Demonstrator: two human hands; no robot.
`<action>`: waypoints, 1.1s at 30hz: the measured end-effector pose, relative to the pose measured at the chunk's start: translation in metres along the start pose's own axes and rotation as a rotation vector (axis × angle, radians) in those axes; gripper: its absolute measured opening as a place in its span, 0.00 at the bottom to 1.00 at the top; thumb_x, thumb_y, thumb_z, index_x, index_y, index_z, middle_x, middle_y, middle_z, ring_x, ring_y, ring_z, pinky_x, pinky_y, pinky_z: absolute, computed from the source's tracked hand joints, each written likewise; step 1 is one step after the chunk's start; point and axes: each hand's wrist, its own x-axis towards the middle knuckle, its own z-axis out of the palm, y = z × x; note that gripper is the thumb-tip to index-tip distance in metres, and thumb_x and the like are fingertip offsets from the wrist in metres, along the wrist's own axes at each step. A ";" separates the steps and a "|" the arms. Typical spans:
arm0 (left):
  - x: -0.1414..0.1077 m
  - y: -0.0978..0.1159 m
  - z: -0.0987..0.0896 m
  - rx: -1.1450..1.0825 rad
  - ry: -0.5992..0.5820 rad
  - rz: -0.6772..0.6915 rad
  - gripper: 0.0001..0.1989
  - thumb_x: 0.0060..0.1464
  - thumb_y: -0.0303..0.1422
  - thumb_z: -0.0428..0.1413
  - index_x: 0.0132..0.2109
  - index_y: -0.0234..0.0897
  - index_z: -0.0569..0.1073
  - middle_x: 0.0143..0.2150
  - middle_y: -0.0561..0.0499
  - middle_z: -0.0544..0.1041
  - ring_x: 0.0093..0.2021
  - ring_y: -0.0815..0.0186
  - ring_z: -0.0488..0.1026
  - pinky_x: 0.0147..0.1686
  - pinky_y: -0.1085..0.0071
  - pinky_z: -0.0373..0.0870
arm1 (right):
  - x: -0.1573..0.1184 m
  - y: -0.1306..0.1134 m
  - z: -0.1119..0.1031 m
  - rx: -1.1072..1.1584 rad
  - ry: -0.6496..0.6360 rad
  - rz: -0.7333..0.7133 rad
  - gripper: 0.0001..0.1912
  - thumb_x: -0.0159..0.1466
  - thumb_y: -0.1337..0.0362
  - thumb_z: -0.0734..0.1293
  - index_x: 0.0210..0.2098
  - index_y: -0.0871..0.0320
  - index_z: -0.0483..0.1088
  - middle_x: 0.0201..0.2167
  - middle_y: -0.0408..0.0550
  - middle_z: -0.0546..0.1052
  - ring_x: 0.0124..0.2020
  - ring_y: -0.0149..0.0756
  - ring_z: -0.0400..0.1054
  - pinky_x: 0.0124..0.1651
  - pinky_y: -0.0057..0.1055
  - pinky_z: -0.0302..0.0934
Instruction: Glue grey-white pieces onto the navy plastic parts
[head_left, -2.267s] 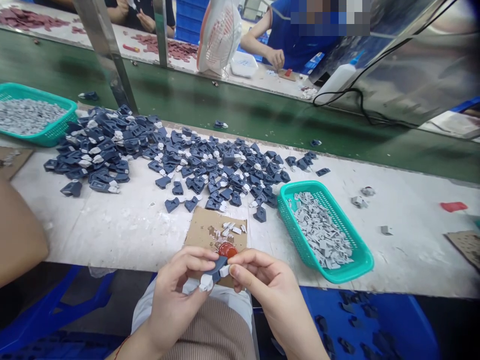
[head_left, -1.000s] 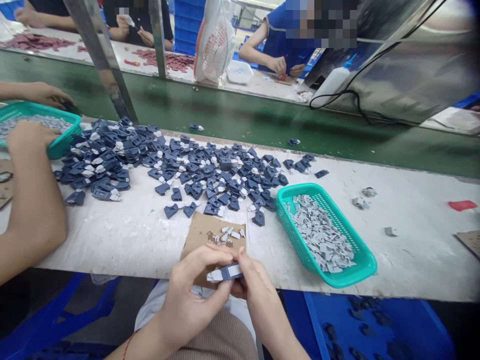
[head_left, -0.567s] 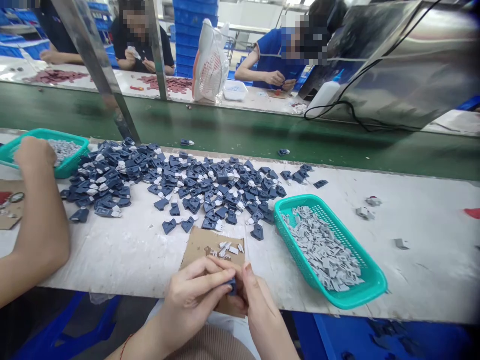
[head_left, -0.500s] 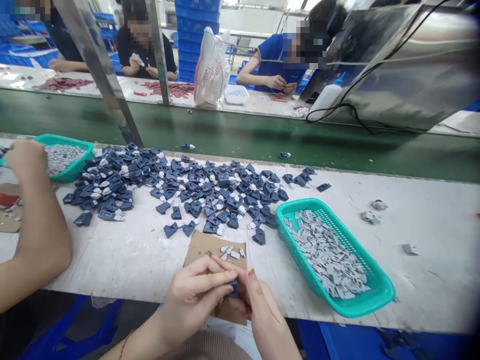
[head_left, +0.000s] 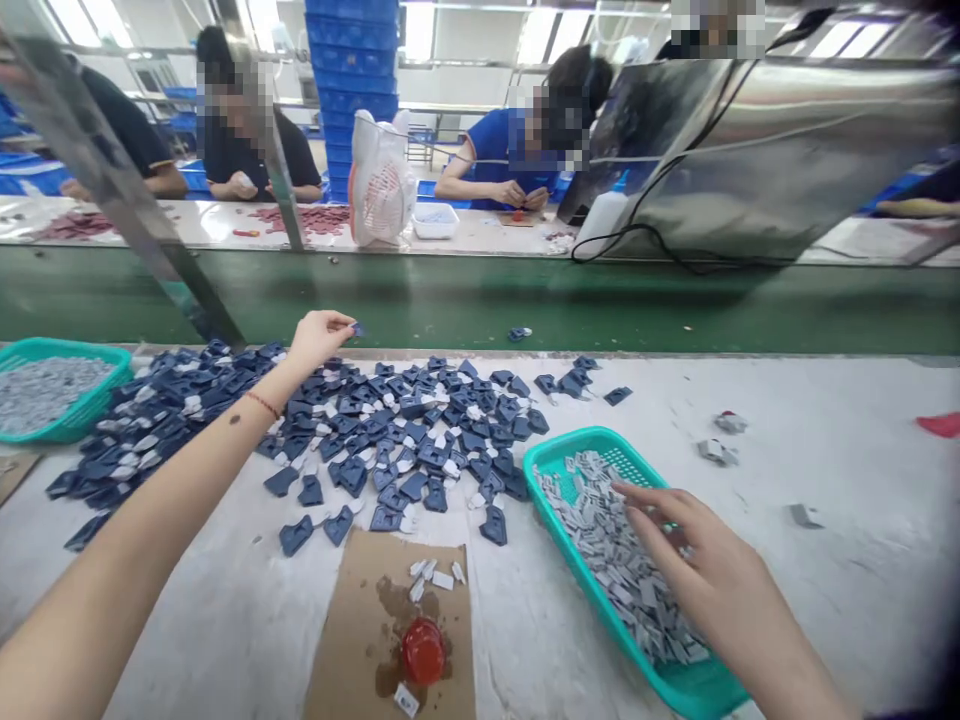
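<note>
My left hand [head_left: 324, 338] reaches far out over the back edge of the bench. Thumb and fingertips pinch a small dark blue plastic piece [head_left: 358, 329] above the green strip. Below that arm spreads a heap of dark blue plastic pieces [head_left: 420, 405], many with white parts attached. My right hand [head_left: 701, 560] is over the right green basket [head_left: 592, 590], its fingers apart and down among small grey plastic parts [head_left: 622, 560]. Whether its fingertips touch a part cannot be made out. A cardboard sheet [head_left: 345, 640] in front bears a red round cap [head_left: 424, 650] and several loose pale parts [head_left: 442, 579].
Another green basket [head_left: 82, 415] of grey parts stands at the left. A slanted metal post [head_left: 142, 200] rises behind the heap. Across the green strip [head_left: 420, 300], people work at a second bench with a white bottle [head_left: 602, 218] and plastic bag [head_left: 382, 185].
My hands were together over the cardboard and have parted: the left went forward-left with a blue piece, the right into the basket. The red cap is now uncovered. The neighbour's arm left view.
</note>
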 end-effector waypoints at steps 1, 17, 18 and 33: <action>0.017 -0.002 0.005 0.045 -0.006 -0.011 0.09 0.60 0.32 0.60 0.44 0.29 0.78 0.42 0.45 0.82 0.43 0.61 0.79 0.48 0.60 0.74 | 0.006 0.005 0.001 -0.038 -0.009 -0.062 0.17 0.66 0.54 0.60 0.43 0.53 0.77 0.43 0.56 0.80 0.40 0.51 0.76 0.35 0.40 0.70; 0.049 -0.059 -0.033 0.524 -0.056 0.017 0.17 0.62 0.38 0.57 0.54 0.33 0.73 0.58 0.43 0.73 0.57 0.51 0.71 0.56 0.48 0.68 | 0.060 0.019 0.037 -0.438 -0.180 -0.401 0.11 0.67 0.69 0.59 0.40 0.60 0.73 0.41 0.60 0.79 0.44 0.53 0.74 0.44 0.46 0.71; 0.048 -0.062 -0.037 0.542 -0.065 0.004 0.17 0.63 0.38 0.57 0.55 0.33 0.73 0.57 0.43 0.73 0.55 0.53 0.72 0.55 0.49 0.70 | 0.061 0.020 0.038 -0.445 -0.183 -0.401 0.11 0.67 0.69 0.59 0.39 0.59 0.73 0.41 0.60 0.79 0.43 0.53 0.75 0.44 0.46 0.71; 0.026 -0.053 -0.063 0.473 0.134 0.039 0.21 0.55 0.38 0.56 0.52 0.33 0.78 0.51 0.42 0.82 0.52 0.49 0.76 0.52 0.63 0.70 | 0.067 0.023 0.032 -0.392 -0.344 -0.557 0.15 0.68 0.67 0.57 0.42 0.61 0.75 0.40 0.59 0.79 0.41 0.51 0.76 0.42 0.44 0.71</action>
